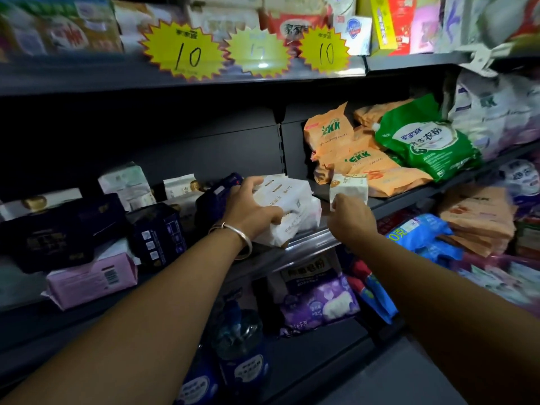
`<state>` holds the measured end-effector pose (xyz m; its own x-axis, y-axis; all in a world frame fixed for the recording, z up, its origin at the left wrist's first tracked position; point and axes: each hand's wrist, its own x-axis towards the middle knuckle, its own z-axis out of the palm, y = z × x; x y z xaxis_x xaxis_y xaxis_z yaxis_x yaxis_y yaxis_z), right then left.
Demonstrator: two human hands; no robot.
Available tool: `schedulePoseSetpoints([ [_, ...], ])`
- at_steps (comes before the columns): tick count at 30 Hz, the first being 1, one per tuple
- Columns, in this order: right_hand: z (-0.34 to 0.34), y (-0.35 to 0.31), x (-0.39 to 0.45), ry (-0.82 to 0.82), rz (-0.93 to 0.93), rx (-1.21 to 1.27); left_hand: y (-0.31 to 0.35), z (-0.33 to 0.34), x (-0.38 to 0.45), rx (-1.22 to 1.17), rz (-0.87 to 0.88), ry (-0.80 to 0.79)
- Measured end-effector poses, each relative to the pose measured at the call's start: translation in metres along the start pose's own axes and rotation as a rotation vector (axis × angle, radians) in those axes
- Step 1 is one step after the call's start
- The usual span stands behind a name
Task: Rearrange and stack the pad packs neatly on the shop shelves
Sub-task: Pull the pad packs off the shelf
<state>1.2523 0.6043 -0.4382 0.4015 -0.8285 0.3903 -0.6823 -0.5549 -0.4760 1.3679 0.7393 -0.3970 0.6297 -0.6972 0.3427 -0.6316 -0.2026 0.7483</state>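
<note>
the left hand [251,210], with a silver metal bangle [236,235] on its wrist, grips a stack of white soft-plastic pad packs [287,209] from above: the thumb lies on the near side and the fingers curl over the far edge. the stack rests at the front lip of the dark metal middle shelf [309,238], directly under the palm and extending to the right of it. the wrapping is glossy and creased, with small gold print.

the right hand [352,216] pinches a small white block-shaped pad pack [349,188] by its lower near corner, thumb and fingertips closed on the film. this pack sits above and just beyond the hand, upright, just to the right of the white stack and apart from it.

left of the stack lie dark navy rectangular pad packs [157,229], some tilted, and a pink soft-plastic pad pack [92,279] flat at the near edge. to the far right are orange crinkled powder bags [356,162] and a green glossy detergent bag [426,147]. yellow star-shaped paper price tags [185,51] hang from the upper shelf.
</note>
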Motion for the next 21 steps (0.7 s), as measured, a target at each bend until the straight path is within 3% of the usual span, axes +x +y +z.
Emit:
schedulePoseSetpoints([
  [9,0.017,0.027,0.062,0.047,0.117,0.017,0.027,0.048,0.074,0.091,0.085,0.061],
  [21,0.071,0.03,0.135,0.08,0.338,-0.05,0.008,0.092,0.151,0.203,0.091,0.044],
])
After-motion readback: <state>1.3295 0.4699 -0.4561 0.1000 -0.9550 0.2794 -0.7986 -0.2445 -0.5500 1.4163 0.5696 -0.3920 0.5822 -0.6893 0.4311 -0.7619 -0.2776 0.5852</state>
